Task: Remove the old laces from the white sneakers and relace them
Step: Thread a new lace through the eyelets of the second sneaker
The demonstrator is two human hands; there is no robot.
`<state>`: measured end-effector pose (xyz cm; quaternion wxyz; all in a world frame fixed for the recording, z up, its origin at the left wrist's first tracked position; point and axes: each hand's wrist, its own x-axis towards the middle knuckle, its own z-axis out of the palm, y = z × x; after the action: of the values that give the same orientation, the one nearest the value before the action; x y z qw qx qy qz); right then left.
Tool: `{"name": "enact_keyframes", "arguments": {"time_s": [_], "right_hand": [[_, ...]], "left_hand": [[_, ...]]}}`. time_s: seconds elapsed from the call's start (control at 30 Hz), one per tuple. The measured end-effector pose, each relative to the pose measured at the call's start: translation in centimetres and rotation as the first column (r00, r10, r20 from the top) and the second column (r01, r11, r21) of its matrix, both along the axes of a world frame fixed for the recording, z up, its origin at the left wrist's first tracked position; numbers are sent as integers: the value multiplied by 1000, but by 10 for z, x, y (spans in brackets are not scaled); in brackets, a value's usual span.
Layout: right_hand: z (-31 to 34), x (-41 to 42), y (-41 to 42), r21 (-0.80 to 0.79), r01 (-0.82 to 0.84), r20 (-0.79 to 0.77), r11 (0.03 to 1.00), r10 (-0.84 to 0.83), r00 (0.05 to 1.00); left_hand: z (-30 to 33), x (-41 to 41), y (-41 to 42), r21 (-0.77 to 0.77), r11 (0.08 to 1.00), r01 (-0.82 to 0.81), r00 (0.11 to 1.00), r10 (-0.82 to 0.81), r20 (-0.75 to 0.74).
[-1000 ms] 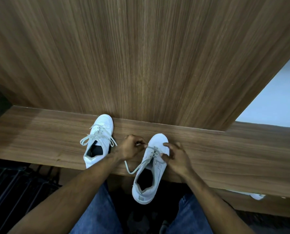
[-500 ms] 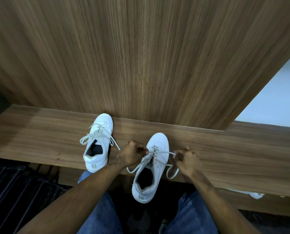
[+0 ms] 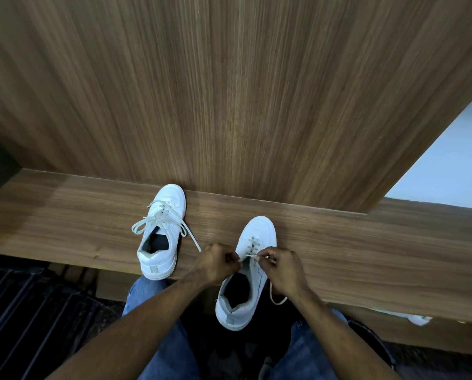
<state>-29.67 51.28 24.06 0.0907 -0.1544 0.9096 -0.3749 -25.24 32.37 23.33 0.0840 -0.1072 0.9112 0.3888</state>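
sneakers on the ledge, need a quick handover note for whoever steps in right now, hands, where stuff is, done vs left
Left hand: pinching one end of the lace at the right sneaker.
Right hand: pinching the lace's other side; a loose loop hangs below that hand.
Right sneaker: on the wooden ledge, heel overhanging the near edge, lace partly out, only the eyelets nearer the toe crossed.
Left sneaker: farther left on the ledge, toe at the wall panel, fully laced, ends loose.
Done: upper eyelets of the right sneaker freed.
Left: finish pulling that lace, unlace the left sneaker, relace both.
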Motion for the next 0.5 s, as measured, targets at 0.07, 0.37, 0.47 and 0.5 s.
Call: {"name": "enact_keyframes", "arguments": {"time_s": [0.07,0.37,0.47,0.5], "right_hand": [[0,2,0,11,16,9,1000,-16,1000],[-5,7,-22,157,-61,-43,986,69,997],[-4,9,-27,215,-60,-83,975,79,993],[-5,10,-27,214,-61,-83,975,80,993]], "left_hand": [[-6,0,0,63,993,-103,994,100,36],[-6,0,0,457,818,-350,927,233,293],[-7,-1,0,468,808,-358,924,235,301],[-7,0,0,471,804,-364,922,240,303]]}}
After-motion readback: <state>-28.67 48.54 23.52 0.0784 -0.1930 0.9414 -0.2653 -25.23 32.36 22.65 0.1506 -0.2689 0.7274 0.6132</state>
